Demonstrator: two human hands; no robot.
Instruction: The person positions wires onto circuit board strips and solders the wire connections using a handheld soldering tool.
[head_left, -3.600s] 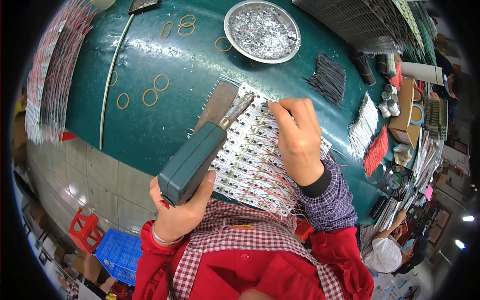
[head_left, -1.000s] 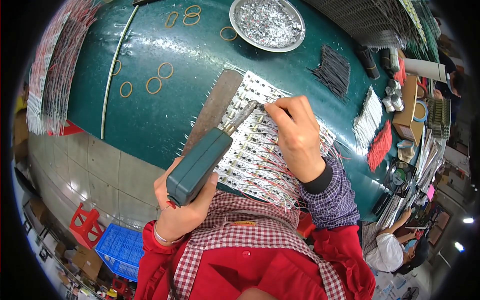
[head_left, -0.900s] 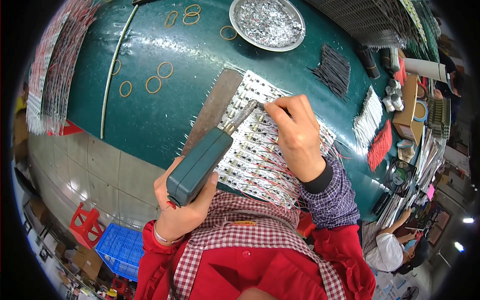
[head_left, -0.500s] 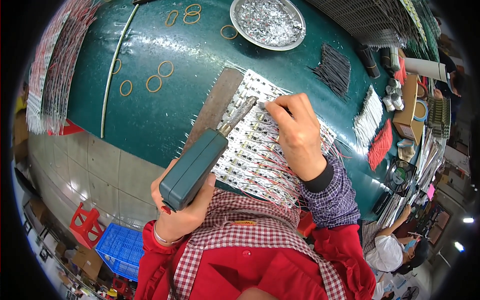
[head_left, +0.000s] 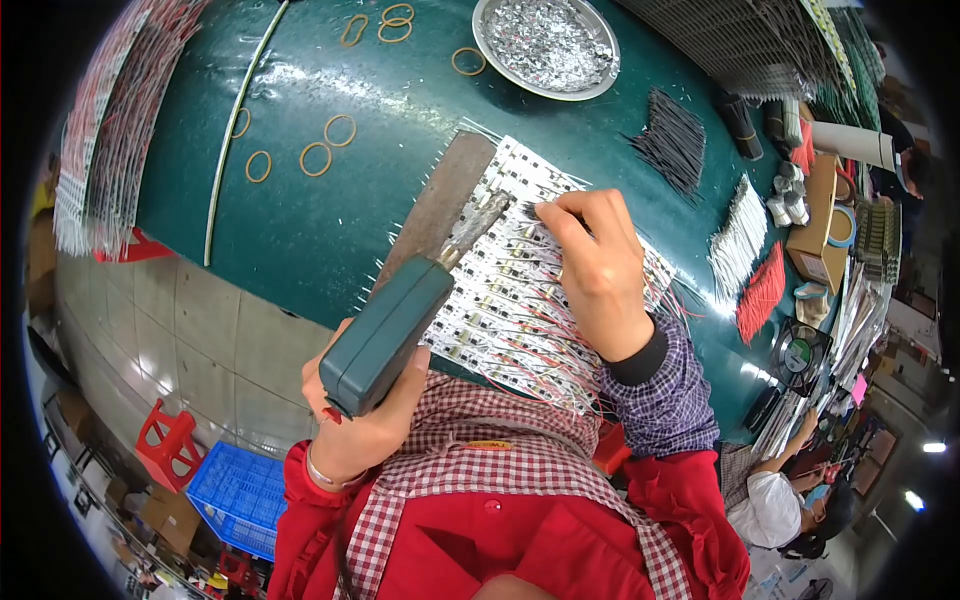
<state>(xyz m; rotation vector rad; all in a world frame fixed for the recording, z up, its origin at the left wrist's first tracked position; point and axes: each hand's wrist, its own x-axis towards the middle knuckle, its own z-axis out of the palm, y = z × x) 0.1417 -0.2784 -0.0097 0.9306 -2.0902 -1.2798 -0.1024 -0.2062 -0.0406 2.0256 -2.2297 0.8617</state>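
Observation:
My left hand (head_left: 362, 440) is wrapped round the handle of a dark green soldering gun (head_left: 388, 335). Its metal tip rests on or just above a white panel of small circuit boards (head_left: 512, 165), close to my right fingertips. With thumb and forefinger pinched, my right hand (head_left: 603, 265) holds what looks like a thin black wire (head_left: 531, 212) at the panel's upper part. Rows of red, white and black wires (head_left: 535, 335) hang across the lower boards. A flat grey-brown bar (head_left: 432, 220) lies along the panel's left edge.
Black wires (head_left: 672, 140), white wires (head_left: 737, 235) and red wires (head_left: 762, 293) lie in bundles on the right. A metal bowl of scraps (head_left: 548, 50) stands at the back, with several rubber bands (head_left: 315, 159) left of it. A co-worker (head_left: 775, 510) sits at lower right.
The tabletop and bowl have shifted slightly right in the picture. Both hands stay almost where they were, the soldering gun's tip and right fingertips still close together at the panel.

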